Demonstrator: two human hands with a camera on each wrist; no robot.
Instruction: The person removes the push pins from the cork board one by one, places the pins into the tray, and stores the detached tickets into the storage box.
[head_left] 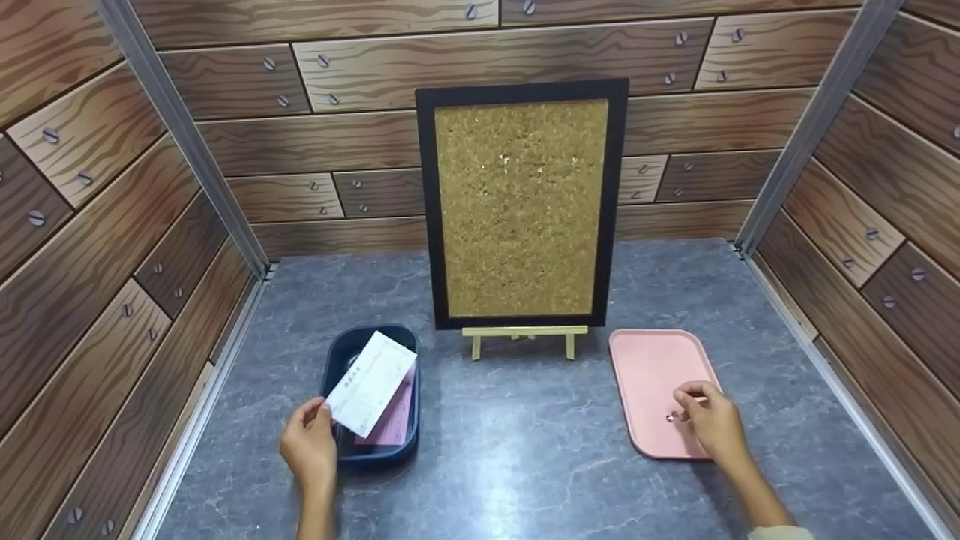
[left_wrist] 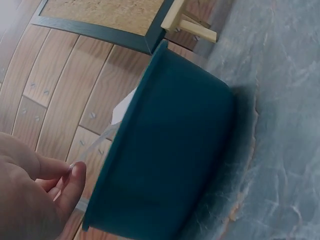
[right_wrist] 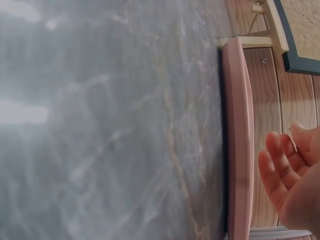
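Observation:
My left hand [head_left: 311,442] pinches a corner of a white printed paper slip [head_left: 373,384] between thumb and fingertips. The slip is tilted above a dark blue bin [head_left: 415,442], whose outer wall [left_wrist: 170,145] fills much of the left wrist view. Inside the bin lies a pink printed slip [head_left: 394,420], partly covered by the white one. On the right, my right hand [head_left: 712,421] is over a pink tray [head_left: 652,360], with small shiny metal pins [head_left: 671,417] beneath the fingers. Its thumb and forefinger [right_wrist: 295,131] pinch a tiny pin, barely visible.
A black-framed corkboard [head_left: 521,217] stands upright at the back centre on a small wooden easel [head_left: 525,331]. Grey marbled tabletop [head_left: 510,420] lies between bin and tray. Wood-patterned walls [head_left: 337,139] enclose the back and both sides.

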